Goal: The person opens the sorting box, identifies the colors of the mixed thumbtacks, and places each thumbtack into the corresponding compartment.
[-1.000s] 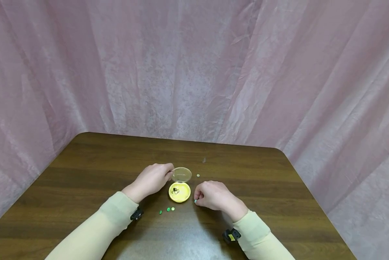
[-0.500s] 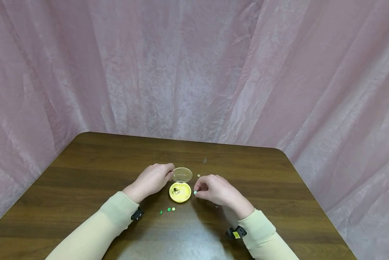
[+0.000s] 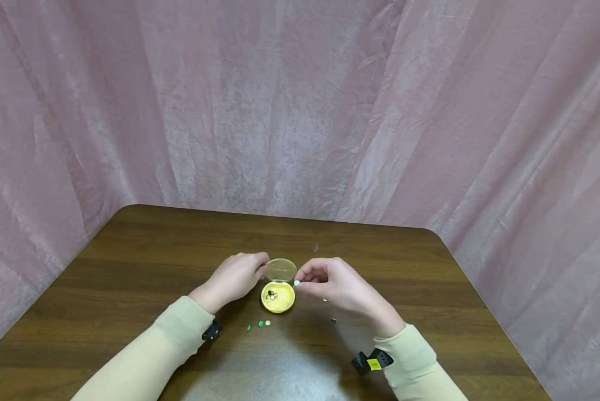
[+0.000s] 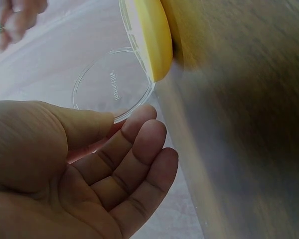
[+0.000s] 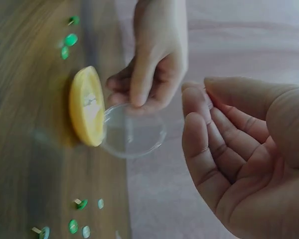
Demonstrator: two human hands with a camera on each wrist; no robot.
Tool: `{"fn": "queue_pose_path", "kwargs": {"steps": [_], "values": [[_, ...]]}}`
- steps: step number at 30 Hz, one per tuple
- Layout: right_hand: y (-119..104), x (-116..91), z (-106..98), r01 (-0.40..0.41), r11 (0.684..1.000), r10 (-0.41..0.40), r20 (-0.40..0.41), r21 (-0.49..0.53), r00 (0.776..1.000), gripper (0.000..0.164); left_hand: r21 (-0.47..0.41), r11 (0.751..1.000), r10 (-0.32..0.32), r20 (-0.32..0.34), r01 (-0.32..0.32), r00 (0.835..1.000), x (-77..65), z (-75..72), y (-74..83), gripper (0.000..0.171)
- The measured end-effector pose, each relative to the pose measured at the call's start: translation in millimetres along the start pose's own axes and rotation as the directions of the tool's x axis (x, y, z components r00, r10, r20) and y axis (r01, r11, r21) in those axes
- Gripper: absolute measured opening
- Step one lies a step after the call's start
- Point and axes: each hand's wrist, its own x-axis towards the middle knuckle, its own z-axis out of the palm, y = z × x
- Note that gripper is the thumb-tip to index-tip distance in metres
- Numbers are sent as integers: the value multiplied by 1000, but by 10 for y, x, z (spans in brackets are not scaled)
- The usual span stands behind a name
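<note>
A person's left hand [image 3: 236, 277] pinches the edge of the clear, raised lid [image 3: 281, 270] between thumb and finger, its other fingers loosely curled, while the right hand [image 3: 342, 284], thumb and fingertips drawn together, holds a small pale piece [image 3: 297, 283]. The round yellow case [image 3: 278, 307] sits between both hands on the wooden surface [image 3: 180, 256], with small green tacks [image 3: 261, 323] closer to the person.

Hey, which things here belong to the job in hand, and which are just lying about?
In the job:
left hand, pinching the clear lid
yellow case, open
right hand, pinching a small pale piece
green tacks, probably

Just around:
wooden table
pink curtain
</note>
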Motion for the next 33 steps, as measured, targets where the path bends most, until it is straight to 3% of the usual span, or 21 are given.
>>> {"fn": "queue_pose_path", "kwargs": {"steps": [10,18,29,33], "values": [[-289,-148,-60,33,993,-32,-11,117,999,19,1,1000,7,-10,-7,1000,-19,2,8,16],[-359,-199,-67,60,975,-59,-11,212,998,19,-7,1000,-2,-5,2,1000,-29,0,6,16],[-235,-89,-69,21,996,-18,-35,87,999,15,-10,1000,5,-12,-5,1000,-14,2,-6,15],[-100,23,-20,15,999,-17,-39,-47,999,11,-13,1000,1,-9,-1,1000,-8,12,-9,15]]}}
